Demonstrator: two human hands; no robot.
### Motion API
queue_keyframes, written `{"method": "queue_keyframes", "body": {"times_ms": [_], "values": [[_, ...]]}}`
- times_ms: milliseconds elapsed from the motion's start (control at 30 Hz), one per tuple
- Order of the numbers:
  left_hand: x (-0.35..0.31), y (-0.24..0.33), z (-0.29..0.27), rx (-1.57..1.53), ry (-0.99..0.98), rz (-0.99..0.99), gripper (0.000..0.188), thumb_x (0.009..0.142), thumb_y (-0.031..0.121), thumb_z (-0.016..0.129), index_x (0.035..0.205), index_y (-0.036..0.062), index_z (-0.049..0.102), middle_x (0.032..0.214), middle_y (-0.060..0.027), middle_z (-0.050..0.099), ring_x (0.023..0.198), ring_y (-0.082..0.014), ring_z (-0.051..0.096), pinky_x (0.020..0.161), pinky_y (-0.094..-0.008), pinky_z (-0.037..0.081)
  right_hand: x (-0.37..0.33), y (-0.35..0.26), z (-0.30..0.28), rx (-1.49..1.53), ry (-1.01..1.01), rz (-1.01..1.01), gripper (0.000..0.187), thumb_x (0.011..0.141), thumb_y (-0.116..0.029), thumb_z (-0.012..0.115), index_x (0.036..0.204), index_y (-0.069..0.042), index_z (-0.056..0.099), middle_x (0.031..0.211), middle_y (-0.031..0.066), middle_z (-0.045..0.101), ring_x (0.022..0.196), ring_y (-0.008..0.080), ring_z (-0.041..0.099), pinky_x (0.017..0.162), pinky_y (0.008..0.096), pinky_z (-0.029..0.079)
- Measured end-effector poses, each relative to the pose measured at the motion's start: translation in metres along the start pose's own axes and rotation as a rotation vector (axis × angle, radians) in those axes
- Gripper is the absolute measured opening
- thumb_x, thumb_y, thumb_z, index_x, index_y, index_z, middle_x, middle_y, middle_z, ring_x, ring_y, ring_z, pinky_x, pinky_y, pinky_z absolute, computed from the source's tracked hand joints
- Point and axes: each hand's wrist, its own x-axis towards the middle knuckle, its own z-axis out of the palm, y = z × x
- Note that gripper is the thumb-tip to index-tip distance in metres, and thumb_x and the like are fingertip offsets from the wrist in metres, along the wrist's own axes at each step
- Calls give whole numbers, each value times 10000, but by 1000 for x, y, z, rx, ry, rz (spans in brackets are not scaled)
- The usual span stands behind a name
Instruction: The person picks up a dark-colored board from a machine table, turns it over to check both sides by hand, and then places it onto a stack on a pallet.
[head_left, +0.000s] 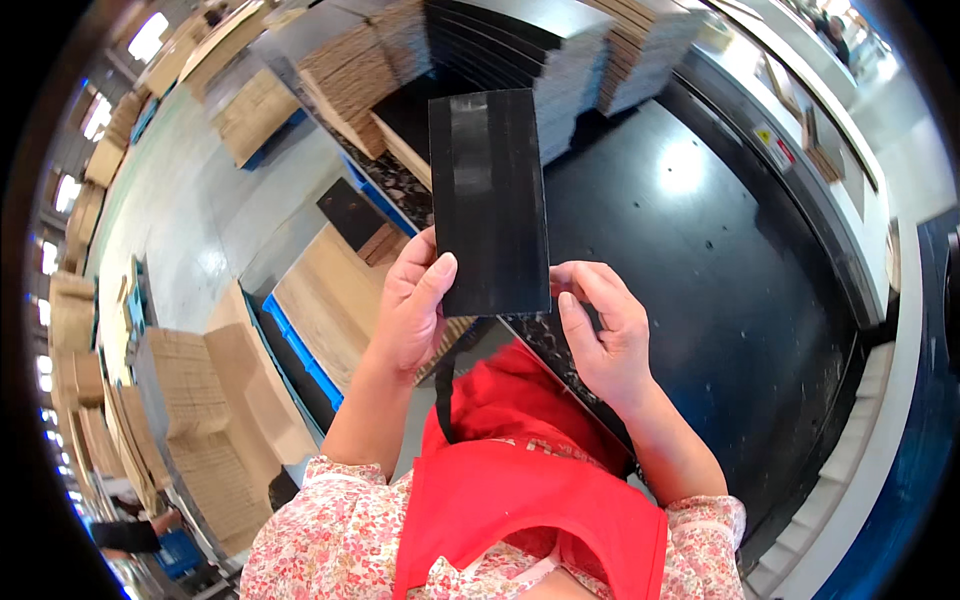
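A flat, rectangular black panel (488, 205) is held up in front of me, its long sides nearly upright and a pale streak of light across its upper part. My left hand (415, 300) grips its lower left edge, the thumb lying on the front face and the other fingers partly hidden behind. Beside the lower right edge is my right hand (605, 325), with index finger and thumb slightly apart and the other fingers curled. Its index fingertip is at the panel's edge; whether it touches I cannot tell.
Stacks of boards (500, 40) stand beyond the panel. On the right lies a wide black machine table (690, 270) bordered by a metal rail (800, 190). To the left are a wood-grain board stack (335, 290), an open cardboard box (235, 400) and pallets across a grey floor (190, 200).
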Motion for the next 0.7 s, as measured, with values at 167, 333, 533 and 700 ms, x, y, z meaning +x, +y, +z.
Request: {"method": "queue_keyframes", "body": {"times_ms": [167,333,533,700], "values": [[-10,-22,40,62,-198,-111,415,1020,108,550,1401,-22,453,1303,-95,603,1186,-140,577,1035,-309,463,-25,-21,-17,536,104,320,459,971,-53,623,1388,54,461,1187,95,628,1054,149,620,944,298,499],[-7,-50,67,192,-423,-243,412,1024,115,545,1404,-22,467,1257,-70,608,1147,-117,564,1019,-286,446,-57,-19,-60,646,345,469,315,1042,-157,551,1292,35,572,1164,55,662,1049,87,592,928,255,484],[-7,-75,95,273,-647,-396,383,1028,117,516,1380,-32,491,1233,-60,600,1129,-106,544,1026,-290,424,-96,-8,-104,637,690,513,272,1050,-294,552,1053,-50,673,891,-36,688,761,20,588,687,201,472],[-4,-90,111,283,-707,-459,367,1031,121,502,1364,-31,504,1232,-57,606,1139,-103,539,1028,-286,420,-115,-6,-121,677,779,482,317,1054,-332,535,1032,-56,688,899,-6,703,751,51,618,692,221,492]]}}
